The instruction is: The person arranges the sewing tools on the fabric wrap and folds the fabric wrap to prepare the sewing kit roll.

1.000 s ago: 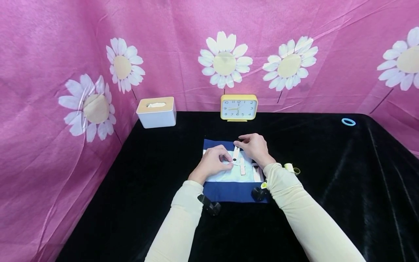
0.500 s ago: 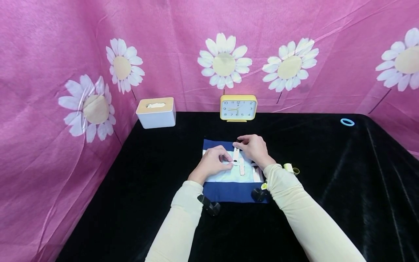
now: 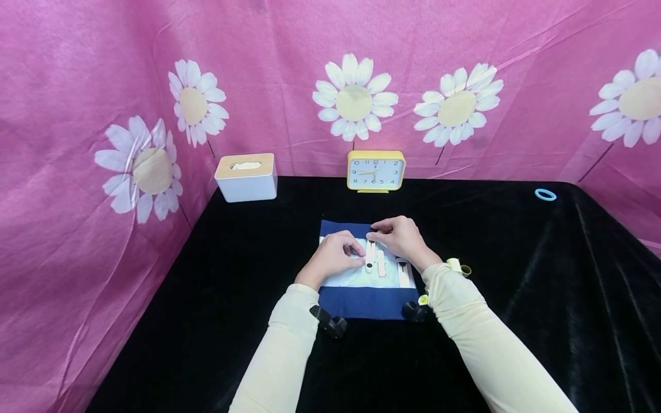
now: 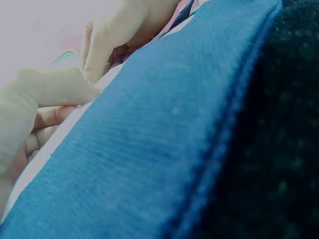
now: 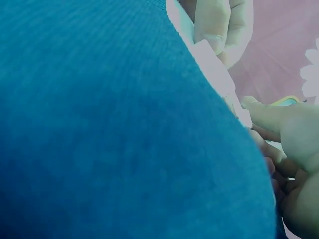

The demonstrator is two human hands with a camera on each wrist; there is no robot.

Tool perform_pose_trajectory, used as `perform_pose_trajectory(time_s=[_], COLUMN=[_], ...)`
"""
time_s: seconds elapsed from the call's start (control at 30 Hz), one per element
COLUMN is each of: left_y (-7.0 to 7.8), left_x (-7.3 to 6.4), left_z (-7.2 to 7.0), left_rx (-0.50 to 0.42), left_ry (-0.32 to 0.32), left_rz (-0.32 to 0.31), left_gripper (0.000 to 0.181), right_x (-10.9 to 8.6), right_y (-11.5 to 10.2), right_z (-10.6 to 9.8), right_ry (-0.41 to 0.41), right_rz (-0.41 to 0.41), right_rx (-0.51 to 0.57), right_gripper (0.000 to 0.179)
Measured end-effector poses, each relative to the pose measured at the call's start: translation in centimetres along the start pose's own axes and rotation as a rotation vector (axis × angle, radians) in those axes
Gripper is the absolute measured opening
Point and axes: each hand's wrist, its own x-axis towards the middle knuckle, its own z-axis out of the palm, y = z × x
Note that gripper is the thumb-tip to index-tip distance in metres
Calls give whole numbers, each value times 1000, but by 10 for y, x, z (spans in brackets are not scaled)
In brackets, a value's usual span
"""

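Rising from the bottom of the frame, two cream fabric sleeves point(image 3: 273, 350). Just beyond, lower centre, spread on black velvety tabletop fabric point(image 3: 217, 321), a flat rectangular navy cloth point(image 3: 369, 303) with a pale blue middle panel point(image 3: 341, 279). Over that panel, centre of the frame, a narrow white strip with a black dot point(image 3: 370, 255), pinched at the far end between thumb and fingers of the right hand point(image 3: 405, 237); just right of it, a shorter pinkish-white strip point(image 3: 381, 264). At the dotted strip's left edge, the left hand point(image 3: 338, 252), fingers bent toward the thumb; cannot tell whether gripping anything. Could skew or slip free, to judge by so small a pinch, if nudged by the left fingertips; might also ruck the cloth if pulled unevenly. Farther, upper centre, a yellow-framed rectangular clock point(image 3: 376, 171)
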Motion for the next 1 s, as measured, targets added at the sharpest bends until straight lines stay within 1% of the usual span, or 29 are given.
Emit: perform_pose_trajectory(time_s=[0.17,0.3,0.5,0.63,0.77,1.0], left_y=[-1,-3,-5,-6,-4,-2], left_x=[0,0,1,1,1,1], left_z=[-2,-3,-3,-3,-3,-2], left_rx=[-28,-45,-46,-47,-59,-82], left_ry=[-7,-12,-13,-12,-15,-31], left_rz=[-13,-22,-5,2,4,-16], left_gripper=[5,4,4,4,4,3], right_x=[-4,-6,-10,-13,-14,-15], right_y=[0,-1,-3,-4,-3,1], right_z=[-1,-1,-1,-2,-1,2], right_ry=[-39,-92,-149,-153,-141,-139], right_rz=[-14,-61,-124,-133,-122,-96], right_rx=[18,47,67,69,75,108], right_gripper=[28,26,23,22,22,22])
